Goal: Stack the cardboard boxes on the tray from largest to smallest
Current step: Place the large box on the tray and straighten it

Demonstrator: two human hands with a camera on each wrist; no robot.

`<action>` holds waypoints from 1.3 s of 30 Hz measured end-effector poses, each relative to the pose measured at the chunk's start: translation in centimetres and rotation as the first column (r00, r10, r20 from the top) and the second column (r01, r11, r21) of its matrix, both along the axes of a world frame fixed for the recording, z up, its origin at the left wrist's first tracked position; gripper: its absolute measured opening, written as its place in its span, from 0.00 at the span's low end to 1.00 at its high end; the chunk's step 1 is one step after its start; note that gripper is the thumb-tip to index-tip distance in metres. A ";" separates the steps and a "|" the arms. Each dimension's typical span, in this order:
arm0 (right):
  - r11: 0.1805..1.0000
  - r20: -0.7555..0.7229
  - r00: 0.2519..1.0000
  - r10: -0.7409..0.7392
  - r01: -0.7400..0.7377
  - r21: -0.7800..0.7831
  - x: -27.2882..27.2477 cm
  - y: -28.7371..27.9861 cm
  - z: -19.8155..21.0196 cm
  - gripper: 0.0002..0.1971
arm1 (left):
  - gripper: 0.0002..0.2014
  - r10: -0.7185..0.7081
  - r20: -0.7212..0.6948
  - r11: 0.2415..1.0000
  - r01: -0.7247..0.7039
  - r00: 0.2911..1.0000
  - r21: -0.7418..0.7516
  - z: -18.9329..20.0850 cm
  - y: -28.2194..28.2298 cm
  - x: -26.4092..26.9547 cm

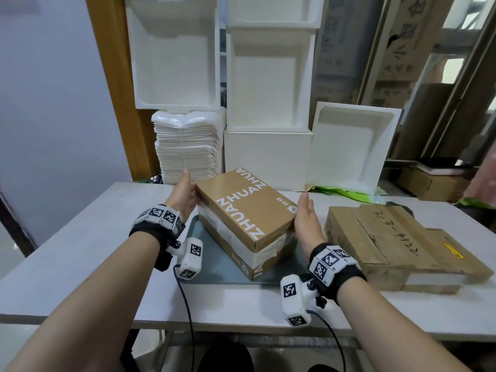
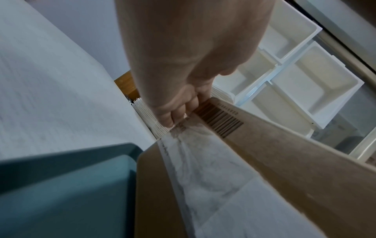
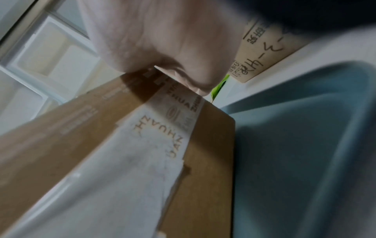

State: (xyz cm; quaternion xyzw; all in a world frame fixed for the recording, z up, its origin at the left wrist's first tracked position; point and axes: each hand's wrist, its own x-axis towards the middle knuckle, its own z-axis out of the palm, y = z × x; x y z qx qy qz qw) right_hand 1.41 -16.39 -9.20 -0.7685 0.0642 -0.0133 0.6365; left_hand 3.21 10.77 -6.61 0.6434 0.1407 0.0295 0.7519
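A brown cardboard box (image 1: 247, 208) printed "ZHUAN ZHUAN", wrapped with white tape, is over the grey-blue tray (image 1: 214, 264), turned at an angle to it; whether it rests on the tray I cannot tell. My left hand (image 1: 185, 194) presses flat on its far-left side, and my right hand (image 1: 306, 218) presses flat on its right side. The left wrist view shows the left hand (image 2: 183, 64) against the box (image 2: 284, 153) above the tray (image 2: 61, 185). The right wrist view shows the right hand (image 3: 162, 40), the box (image 3: 81, 128) and the tray (image 3: 305, 145). A flat worn box (image 1: 389, 237) with handwriting lies right of the tray.
White foam boxes (image 1: 268, 81) are stacked behind the grey table (image 1: 80, 251), with a pile of white packaging (image 1: 188, 146) to their left. A green bag (image 1: 343, 193) lies at the table's back edge. More cartons (image 1: 429, 181) stand at the far right.
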 end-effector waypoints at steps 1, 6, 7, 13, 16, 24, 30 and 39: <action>0.999 -0.016 1.000 0.001 0.000 0.033 -0.1 0.2 -0.1 0.37 | 0.44 -0.004 0.002 1.000 0.004 1.000 -0.001 0.1 -0.1 -0.1; 0.987 -0.036 0.999 0.005 0.001 0.161 -0.2 0.3 0.7 0.38 | 0.43 -0.024 0.016 1.000 0.024 1.000 -0.011 0.0 -0.2 -0.8; 0.986 -0.034 0.999 0.003 0.003 0.166 -0.1 0.2 1.1 0.37 | 0.43 -0.031 0.014 0.999 0.031 0.999 -0.014 -0.1 -0.1 -1.0; 0.986 -0.029 0.999 0.019 -0.014 0.164 1.0 0.2 2.0 0.42 | 0.39 -0.023 0.005 0.999 0.023 1.000 -0.035 0.0 -0.2 -3.4; 0.979 -0.081 0.995 0.060 -0.043 0.200 3.8 -0.4 0.3 0.66 | 0.38 -0.040 -0.001 0.999 0.040 0.999 -0.028 0.1 -0.4 -4.7; 0.974 -0.163 0.981 0.104 -0.067 0.218 5.7 -0.9 -1.5 0.82 | 0.39 -0.048 -0.022 0.998 0.047 0.999 -0.033 -0.9 0.1 -5.3; 0.985 -0.093 0.994 0.065 -0.048 0.167 4.6 -0.6 0.1 0.66 | 0.39 -0.058 -0.033 0.998 0.058 0.998 -0.004 0.0 -0.2 -4.5; 0.978 -0.113 0.987 0.117 -0.094 0.186 3.8 -1.6 -3.0 0.68 | 0.36 -0.032 -0.029 0.995 0.030 0.999 -0.090 -0.4 -0.7 -3.4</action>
